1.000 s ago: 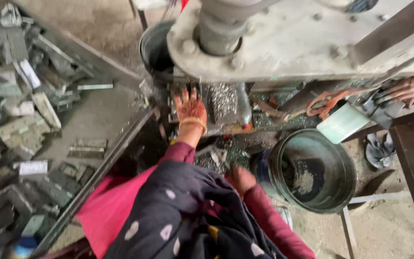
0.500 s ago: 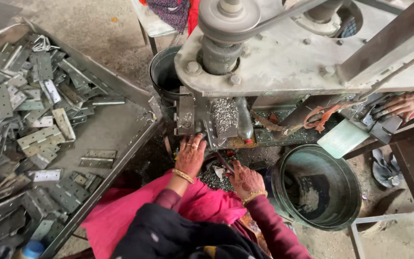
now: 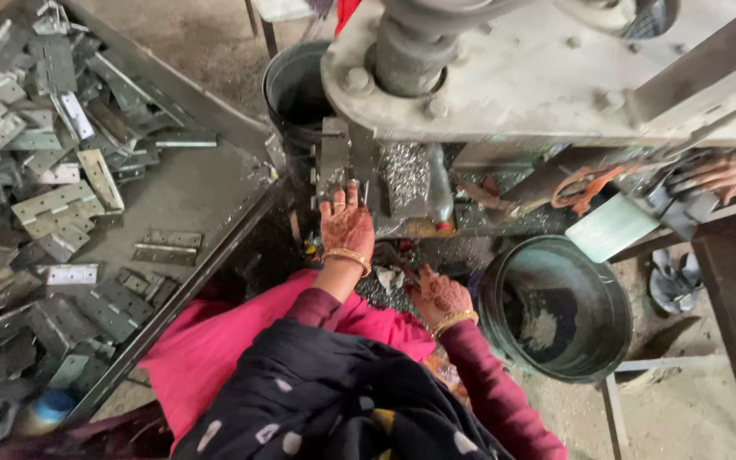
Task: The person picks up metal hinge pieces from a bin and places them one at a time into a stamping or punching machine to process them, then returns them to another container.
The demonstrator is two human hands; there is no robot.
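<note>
The left hand (image 3: 347,223) reaches up to the small metal block (image 3: 332,162) at the front of the press machine (image 3: 538,68), fingers spread and flat, their tips touching the block's lower edge rather than pinching anything; the work piece, as far as I can judge, sits in or on that block, though the view is too dim there to be sure a piece is seated. The right hand (image 3: 440,294) lies lower, just beside a patch of metal chips (image 3: 381,288) on the dark ledge under the machine, its fingers loosely curled; whether they close on a small part I cannot tell. The step in hand looks like setting or clearing a piece at the press, and the next move would call for both hands to be drawn well clear of the block before the ram above comes down. To the left a slanted surface (image 3: 206,183) carries a large heap of flat hinges (image 3: 53,200) (grey steel, many with punched holes), within reach of the left arm. A dark bucket (image 3: 296,89) stands behind the block, and a round green tub (image 3: 555,307) with a little scrap in it sits just right of the right hand. Tangled wires and an orange cord (image 3: 585,183) hang under the machine to the right; the low overhang of the machine itself crowds the hands most.
</note>
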